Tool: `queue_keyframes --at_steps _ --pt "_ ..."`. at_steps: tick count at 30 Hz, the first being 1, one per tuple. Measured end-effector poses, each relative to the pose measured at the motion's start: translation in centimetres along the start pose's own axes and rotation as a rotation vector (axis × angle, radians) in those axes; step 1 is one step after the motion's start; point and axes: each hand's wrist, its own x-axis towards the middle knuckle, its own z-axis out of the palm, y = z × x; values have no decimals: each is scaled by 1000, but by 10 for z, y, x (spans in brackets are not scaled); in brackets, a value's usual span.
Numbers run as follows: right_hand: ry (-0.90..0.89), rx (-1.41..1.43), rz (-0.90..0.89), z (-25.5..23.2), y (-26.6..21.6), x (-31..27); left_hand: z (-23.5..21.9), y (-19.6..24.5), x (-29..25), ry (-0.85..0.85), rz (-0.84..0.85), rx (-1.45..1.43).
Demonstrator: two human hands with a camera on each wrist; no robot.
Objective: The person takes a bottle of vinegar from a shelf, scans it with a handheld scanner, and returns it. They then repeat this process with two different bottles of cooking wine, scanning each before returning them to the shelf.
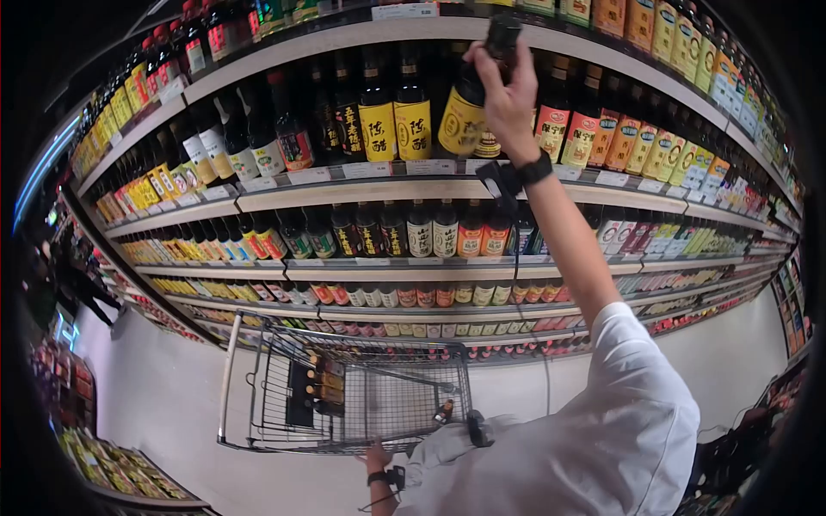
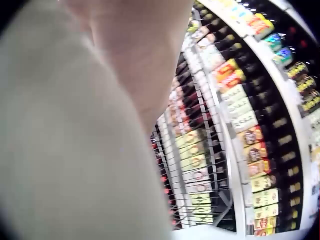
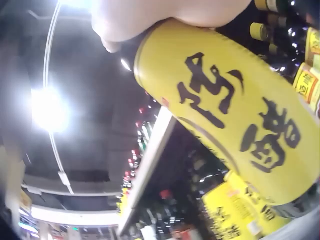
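Sleeve: white (image 1: 619,387), nearest the head camera, with the bare right forearm reaching up toward the shelf.
Right hand (image 1: 512,103): raised, fingers curled round the neck of the bottle.
Bottle (image 1: 462,123): yellow label, black lettering, tilted, before the second row from the top in the head view; whether its base touched the shelf could not be told.
Left hand (image 1: 375,456): low, at the near side of the cart; blurred, so neither finger state nor contact could be told.
Cart (image 1: 387,404): wire, handle (image 1: 229,378) on its left edge; dark bottles (image 1: 327,387) toward the left end, a small bottle (image 1: 444,411) near the right edge.
Step, as judged: handling one bottle by the neck at the shelf front.
Next move, as judged: called for a firm neck grip and a slow turn upright.
Edges: upper shelf lip (image 1: 344,36) close to the bottle's top; yellow-labelled bottles (image 1: 413,125) to its left.
Open room: the aisle side of the shelf, outward from the lip.
Background: dark figure (image 1: 82,279), far left.
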Motion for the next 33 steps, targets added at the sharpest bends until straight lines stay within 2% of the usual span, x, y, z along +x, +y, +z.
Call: queue_keyframes --at_steps 1,2,4,5,6,7,9,11,13,17,18,19,23,25,26,29,30,33 --pt "2 -35 -32 1 10 0 40 -32 24 69 64 273" --pt "-12 -103 -42 2 11 -2 34 -11 -9 157 49 366" --pt "-10 -180 -45 7 18 -6 29 0 -31 270 79 276" --pt "1 -190 -40 9 24 -9 40 -16 -13 324 167 223" --pt "5 -173 -57 10 27 -11 37 -14 -9 308 205 179" --pt "6 -151 -70 12 31 -14 38 -13 -10 379 250 139" --pt "20 -200 -52 14 43 -22 23 0 -22 295 225 104" --pt "-11 -204 -24 14 46 -27 51 -26 12 374 264 196" --pt "-11 -204 7 13 58 -30 49 -24 10 320 216 234" --pt "-2 -236 33 13 70 -31 51 -26 13 316 223 251" --pt "-10 -266 40 13 74 -31 45 -18 0 293 127 238" --pt "-20 -297 47 12 77 -31 17 18 -39 270 31 227" --pt "-66 -391 80 14 76 -26 3 22 -46 263 184 167" --pt "-116 -420 158 15 77 -20 8 15 -35 280 227 179" --pt "-148 -459 191 15 79 -16 29 -19 5 158 260 33" --pt "-294 -620 342 11 89 0 22 3 -21 223 109 106" --pt "-348 -660 385 9 96 4 23 4 -19 259 104 147" --pt "-532 -727 502 5 104 17 19 6 -23 207 109 112"
